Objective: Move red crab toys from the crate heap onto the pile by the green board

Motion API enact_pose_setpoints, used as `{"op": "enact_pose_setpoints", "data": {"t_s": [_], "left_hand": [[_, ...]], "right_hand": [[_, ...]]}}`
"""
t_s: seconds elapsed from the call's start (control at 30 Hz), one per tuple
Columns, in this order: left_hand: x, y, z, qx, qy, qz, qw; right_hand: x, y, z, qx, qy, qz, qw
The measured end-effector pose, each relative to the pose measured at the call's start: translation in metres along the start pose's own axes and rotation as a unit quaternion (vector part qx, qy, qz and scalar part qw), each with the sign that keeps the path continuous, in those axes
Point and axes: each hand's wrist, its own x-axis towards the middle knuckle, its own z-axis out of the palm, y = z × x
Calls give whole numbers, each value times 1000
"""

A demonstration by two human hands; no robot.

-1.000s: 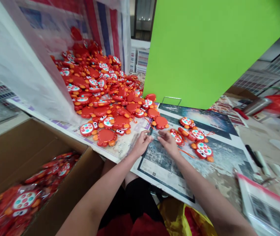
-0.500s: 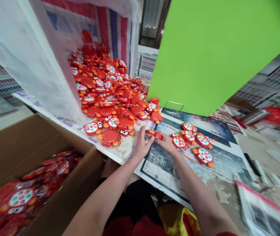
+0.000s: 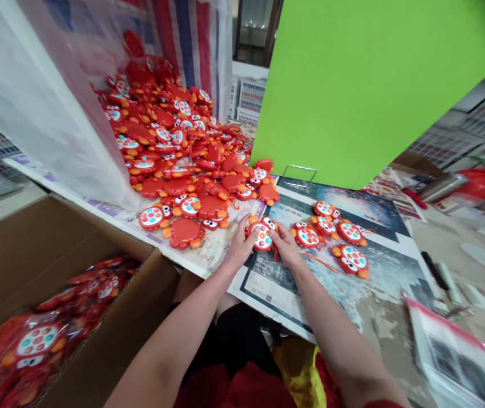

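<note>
Between my two hands I hold a red crab toy [image 3: 262,237], its white face with coloured dots turned up and its eyes at the upper right. My left hand [image 3: 241,242] grips its left side, thumb on the front. On its right side my right hand [image 3: 287,245] is closed, also with the thumb toward the front. An orange cord [image 3: 321,261] lies on the table to the right of my right hand. Several similar crab toys [image 3: 351,259] lie to the right, faces up. A large heap of crab toys [image 3: 208,153] spreads out beyond my left hand.
A cardboard box [image 3: 140,277] with plastic-wrapped crab toys [image 3: 38,340] stands at lower left. An upright green board [image 3: 353,85] rises behind the table, a wire handle [image 3: 299,175] at its foot. White sheeting [image 3: 55,102] hangs at left. A knife-like black handle [image 3: 434,270] lies at right.
The crab toy in my hands has turned from edge-on to face up toward me. The camera view has shifted slightly.
</note>
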Motion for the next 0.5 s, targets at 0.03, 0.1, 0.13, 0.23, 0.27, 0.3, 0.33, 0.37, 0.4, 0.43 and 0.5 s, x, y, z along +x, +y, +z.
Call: {"op": "enact_pose_setpoints", "data": {"t_s": [0.03,0.1,0.13,0.23,0.27,0.3,0.33,0.37,0.4,0.43,0.5], "left_hand": [[0,0,0,0,-1,-4,1000],[0,0,0,-5,1,-11,1000],[0,1,0,-13,7,-12,1000],[-1,2,0,-44,22,-14,999],[-2,3,0,-52,23,-13,998],[-2,4,0,-57,17,-11,998],[-2,5,1,-59,7,-10,998],[-2,5,1,-58,-6,-9,998],[-3,6,2,-56,-20,-9,998],[-2,6,2,-54,-32,-10,998],[-2,6,3,-56,-43,-13,997]], "right_hand": [[-1,-1,0,-3,-4,-2,1000],[-2,-3,-1,-14,-16,-10,1000],[-3,-4,-1,-21,-27,-15,999],[-5,-6,-2,-27,-58,-24,998],[-5,-6,-2,-22,-60,-21,998],[-6,-7,-2,-14,-58,-16,998],[-6,-7,-2,-3,-53,-9,999],[-6,-7,-2,8,-49,-3,999],[-7,-7,-3,18,-46,1,999],[-7,-6,-4,25,-45,4,999],[-6,-5,-5,26,-40,4,999]]}}
